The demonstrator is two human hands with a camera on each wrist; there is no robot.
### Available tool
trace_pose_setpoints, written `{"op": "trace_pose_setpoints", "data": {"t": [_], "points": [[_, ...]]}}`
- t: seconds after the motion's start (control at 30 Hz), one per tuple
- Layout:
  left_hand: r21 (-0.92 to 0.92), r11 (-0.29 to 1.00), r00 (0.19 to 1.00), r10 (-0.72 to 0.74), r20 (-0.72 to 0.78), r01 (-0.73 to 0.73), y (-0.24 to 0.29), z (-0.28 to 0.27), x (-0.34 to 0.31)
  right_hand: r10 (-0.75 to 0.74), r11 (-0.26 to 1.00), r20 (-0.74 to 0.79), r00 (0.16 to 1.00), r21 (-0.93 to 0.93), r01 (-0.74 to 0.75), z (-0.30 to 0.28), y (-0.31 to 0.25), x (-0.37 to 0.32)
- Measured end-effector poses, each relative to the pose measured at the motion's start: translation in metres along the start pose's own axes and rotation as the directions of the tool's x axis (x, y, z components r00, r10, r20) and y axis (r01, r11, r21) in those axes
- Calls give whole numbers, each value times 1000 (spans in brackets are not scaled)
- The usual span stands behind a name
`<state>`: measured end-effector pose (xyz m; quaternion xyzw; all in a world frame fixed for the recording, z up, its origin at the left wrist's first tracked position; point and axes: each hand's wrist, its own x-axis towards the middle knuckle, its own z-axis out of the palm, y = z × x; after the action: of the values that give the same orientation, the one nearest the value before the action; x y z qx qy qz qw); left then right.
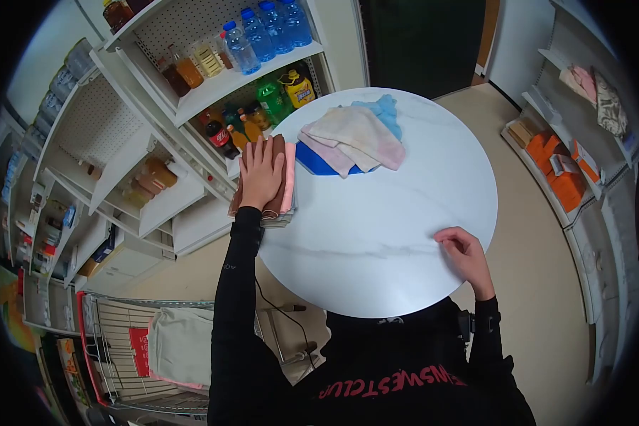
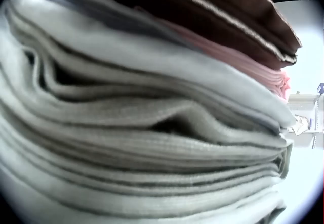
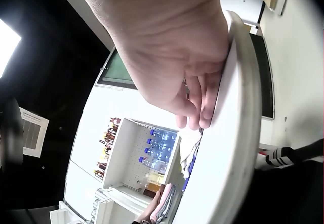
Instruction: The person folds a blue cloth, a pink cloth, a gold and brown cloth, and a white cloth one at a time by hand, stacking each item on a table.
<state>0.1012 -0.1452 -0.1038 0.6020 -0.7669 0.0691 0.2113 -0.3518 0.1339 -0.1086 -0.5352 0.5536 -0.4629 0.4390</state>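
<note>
My left hand [image 1: 261,177] lies flat with spread fingers on top of a folded stack of cloths at the table's left edge. Brown cloth [image 1: 277,153] is uppermost, with pink cloth [image 1: 290,177] beside and under it. In the left wrist view, grey-white folded layers [image 2: 152,128] fill the frame below the pink and brown ones. My right hand [image 1: 467,259] rests at the table's right front edge, fingers loosely bent and holding nothing. The right wrist view shows its fingers [image 3: 195,115] close to the tabletop.
A loose pile of pale cloths [image 1: 355,135] and a light blue cloth [image 1: 387,113] lie over a blue flat item [image 1: 316,160] at the back of the round white table [image 1: 376,284]. Shelves with bottles [image 1: 241,50] stand behind left; a cart [image 1: 121,355] holds folded fabric.
</note>
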Motion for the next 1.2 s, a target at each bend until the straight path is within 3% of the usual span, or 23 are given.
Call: {"op": "trace_pose_setpoints", "data": {"t": [0.27, 0.6, 0.87, 1.0, 1.07, 1.13, 1.2], "points": [[2, 999, 998, -38, 44, 38, 0, -1, -18, 111, 989, 3, 994, 102, -111, -4, 2, 4], [-35, 999, 999, -36, -6, 36, 3, -16, -6, 55, 989, 17, 998, 137, -57, -6, 3, 14], [-58, 998, 998, -34, 57, 37, 11, -46, -12, 139, 974, 47, 989, 173, -145, -13, -6, 14], [72, 993, 983, -105, 152, 95, 32, -74, -39, 159, 959, 128, 979, 216, -184, -22, -11, 19], [318, 948, 991, -26, 129, -17, 71, -86, -63, 207, 943, 185, 961, 226, -246, -26, -16, 19], [-5, 980, 978, 199, 61, -199, 135, -109, -82, 225, 936, 226, 948, 221, -275, -31, -20, 29], [-362, 888, 899, 377, 221, -283, 187, -119, -81, 174, 967, 384, 907, 105, -230, -36, -24, 32]]}}
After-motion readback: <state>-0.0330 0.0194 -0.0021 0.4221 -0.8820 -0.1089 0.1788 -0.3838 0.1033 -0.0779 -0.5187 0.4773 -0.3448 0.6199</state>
